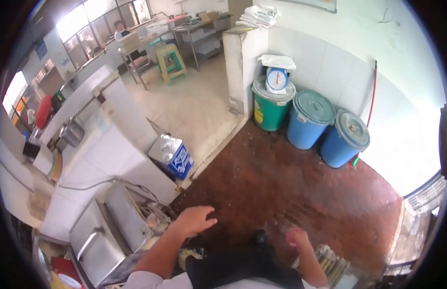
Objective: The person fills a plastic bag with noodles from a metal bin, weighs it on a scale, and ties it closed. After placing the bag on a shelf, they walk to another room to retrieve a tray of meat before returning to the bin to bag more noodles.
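Observation:
My left hand (198, 220) is held out over the reddish-brown floor (262, 178), fingers apart and holding nothing. To its left stand steel appliances with a handled lid (96, 236). My right hand (297, 238) hangs lower, to the right of my dark apron (245, 269); its fingers look curled, and whether anything is in them is too small to tell. Just below that hand lies a bundle of pale, stick-like items (332, 262). Neither hand touches an object that I can make out.
Three lidded bins (307, 130) line the wall, a dial scale (277, 79) on the green one. A blue-and-white tin (178, 161) stands by a tiled counter (108, 164). Farther back are a stool (170, 62), steel tables (202, 26) and a person (120, 32).

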Tool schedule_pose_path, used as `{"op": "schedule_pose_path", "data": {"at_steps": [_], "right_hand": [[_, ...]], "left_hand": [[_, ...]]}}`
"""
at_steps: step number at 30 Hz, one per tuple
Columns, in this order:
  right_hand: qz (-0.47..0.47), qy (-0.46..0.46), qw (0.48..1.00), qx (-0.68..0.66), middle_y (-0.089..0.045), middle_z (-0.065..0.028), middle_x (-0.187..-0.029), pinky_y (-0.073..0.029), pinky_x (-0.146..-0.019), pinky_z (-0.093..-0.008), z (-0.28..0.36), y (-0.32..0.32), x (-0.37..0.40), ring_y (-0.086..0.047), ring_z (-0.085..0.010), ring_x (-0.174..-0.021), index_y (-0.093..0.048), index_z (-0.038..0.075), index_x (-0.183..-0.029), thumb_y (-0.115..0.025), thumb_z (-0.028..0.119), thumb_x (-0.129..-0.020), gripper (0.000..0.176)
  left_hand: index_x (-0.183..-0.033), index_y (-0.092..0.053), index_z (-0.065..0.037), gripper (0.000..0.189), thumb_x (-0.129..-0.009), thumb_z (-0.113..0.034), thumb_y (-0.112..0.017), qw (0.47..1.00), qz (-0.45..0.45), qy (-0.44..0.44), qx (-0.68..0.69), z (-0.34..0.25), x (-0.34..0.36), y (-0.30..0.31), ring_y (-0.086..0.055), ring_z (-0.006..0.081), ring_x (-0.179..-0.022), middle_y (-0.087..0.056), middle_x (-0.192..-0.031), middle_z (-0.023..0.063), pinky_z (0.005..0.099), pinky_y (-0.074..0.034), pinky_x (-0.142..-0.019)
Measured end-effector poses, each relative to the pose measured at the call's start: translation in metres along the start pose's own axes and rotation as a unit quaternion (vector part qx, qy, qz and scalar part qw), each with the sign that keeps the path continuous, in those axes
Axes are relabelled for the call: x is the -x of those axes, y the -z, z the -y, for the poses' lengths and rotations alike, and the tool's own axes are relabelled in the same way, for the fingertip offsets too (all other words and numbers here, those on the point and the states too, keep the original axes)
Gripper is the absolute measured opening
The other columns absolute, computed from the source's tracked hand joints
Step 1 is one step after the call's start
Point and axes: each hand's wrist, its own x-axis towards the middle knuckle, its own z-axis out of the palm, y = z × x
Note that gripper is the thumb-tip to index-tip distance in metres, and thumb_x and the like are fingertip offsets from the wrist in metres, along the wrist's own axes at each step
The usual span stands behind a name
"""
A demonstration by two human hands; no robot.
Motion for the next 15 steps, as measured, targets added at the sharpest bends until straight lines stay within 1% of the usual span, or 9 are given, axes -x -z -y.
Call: {"op": "schedule_pose_path", "data": {"at_steps": [2,3,5,6,8,9,11,14,15], "right_hand": [[0.036,0.024,0.999,0.004,-0.063,-0.0047,-0.077,-0.041,-0.047,-0.0233,0.067,-0.011,-0.046,-0.057,-0.0123,-0.06,-0.061,0.004,-0.101,-0.062,0.017,-0.088,0.019],[0.042,0.029,0.998,0.04,-0.062,-0.0042,-0.076,-0.04,-0.045,-0.023,0.111,-0.031,-0.063,-0.056,-0.0117,-0.059,-0.061,0.004,-0.101,-0.062,0.017,-0.088,0.018],[0.08,0.037,0.99,0.106,-0.062,-0.0038,-0.076,-0.038,-0.044,-0.0226,0.172,-0.064,-0.107,-0.056,-0.0105,-0.059,-0.061,0.003,-0.099,-0.063,0.018,-0.088,0.018],[0.112,0.046,0.984,0.134,-0.062,-0.0039,-0.077,-0.038,-0.044,-0.0226,0.202,-0.084,-0.133,-0.055,-0.0099,-0.059,-0.061,0.002,-0.098,-0.064,0.018,-0.088,0.019],[0.159,0.049,0.975,0.145,-0.063,-0.0031,-0.079,-0.041,-0.047,-0.0226,0.257,-0.136,-0.173,-0.056,-0.0087,-0.062,-0.063,0.004,-0.099,-0.065,0.021,-0.088,0.02],[0.168,0.06,0.969,0.169,-0.064,-0.0027,-0.081,-0.043,-0.051,-0.0224,0.282,-0.17,-0.191,-0.057,-0.0082,-0.065,-0.063,0.005,-0.101,-0.065,0.022,-0.088,0.022],[0.178,0.073,0.961,0.198,-0.065,-0.0023,-0.082,-0.044,-0.054,-0.0223,0.316,-0.231,-0.234,-0.058,-0.0077,-0.067,-0.064,0.006,-0.103,-0.066,0.024,-0.088,0.024],[0.22,0.063,0.937,0.265,-0.068,-0.0024,-0.086,-0.049,-0.063,-0.0252,0.34,-0.301,-0.306,-0.061,-0.0101,-0.074,-0.067,0.007,-0.106,-0.067,0.028,-0.087,0.028],[0.243,0.08,0.896,0.363,-0.069,-0.003,-0.088,-0.05,-0.066,-0.0268,0.346,-0.308,-0.325,-0.063,-0.012,-0.077,-0.068,0.007,-0.104,-0.068,0.03,-0.085,0.029]], "left_hand": [[-0.127,-0.057,-0.004,0.056,-0.085,-0.042,-0.064,0.998,0.062,-0.007,-0.018,-0.008,-0.028,0.01,-0.061,0.0322,-0.11,-0.064,-0.119,0.0175,0.0394,-0.048,-0.093],[-0.127,-0.057,-0.004,0.056,-0.085,-0.042,-0.064,0.998,0.055,0.003,-0.009,-0.011,-0.041,0.021,-0.061,0.0322,-0.11,-0.064,-0.119,0.0175,0.0394,-0.048,-0.093],[-0.127,-0.056,-0.005,0.059,-0.085,-0.045,-0.064,0.992,0.077,0.038,0.096,-0.009,-0.057,0.042,-0.061,0.0301,-0.11,-0.064,-0.119,0.0169,0.0384,-0.048,-0.092],[-0.127,-0.056,-0.005,0.059,-0.085,-0.045,-0.064,0.991,0.071,0.045,0.105,-0.001,-0.067,0.05,-0.061,0.0301,-0.11,-0.064,-0.119,0.0169,0.0384,-0.048,-0.092],[-0.128,-0.055,-0.005,0.059,-0.085,-0.045,-0.064,0.986,-0.034,0.085,0.142,0.025,-0.087,0.065,-0.061,0.0296,-0.11,-0.064,-0.119,0.0163,0.0376,-0.048,-0.092],[-0.128,-0.055,-0.005,0.059,-0.085,-0.045,-0.064,0.985,-0.037,0.089,0.145,0.039,-0.098,0.073,-0.061,0.0296,-0.11,-0.064,-0.119,0.0163,0.0376,-0.048,-0.092],[-0.128,-0.056,-0.004,0.057,-0.086,-0.042,-0.065,0.978,-0.009,0.179,0.107,0.073,-0.129,0.093,-0.062,0.0289,-0.11,-0.065,-0.118,0.0162,0.0371,-0.048,-0.093],[-0.127,-0.056,-0.004,0.057,-0.085,-0.042,-0.065,0.972,-0.013,0.204,0.118,0.127,-0.189,0.127,-0.062,0.029,-0.109,-0.065,-0.118,0.0159,0.0372,-0.048,-0.093],[-0.127,-0.056,-0.004,0.057,-0.085,-0.042,-0.065,0.969,-0.011,0.207,0.131,0.143,-0.215,0.14,-0.062,0.029,-0.109,-0.065,-0.118,0.0159,0.0372,-0.048,-0.093]]}}
